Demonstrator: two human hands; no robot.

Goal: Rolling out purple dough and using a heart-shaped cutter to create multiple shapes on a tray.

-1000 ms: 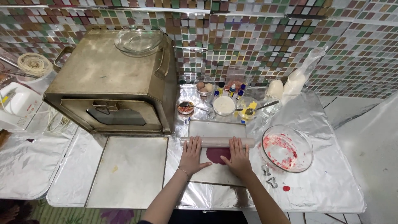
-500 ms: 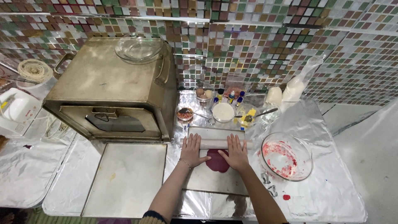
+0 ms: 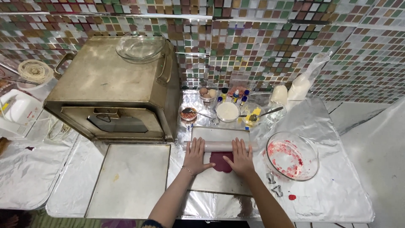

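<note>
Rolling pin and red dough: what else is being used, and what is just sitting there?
In use: left hand, right hand, rolling pin, red dough, metal sheet.

Lying about: metal oven, red-smeared glass bowl, cookie cutters, small bowls.

left hand (image 3: 196,155), right hand (image 3: 241,157), flat, palms down

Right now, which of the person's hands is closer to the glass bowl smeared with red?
The right. The right hand rests on the rolling pin at the end toward the glass bowl; the left hand lies on the pin's other half, farther from it.
</note>
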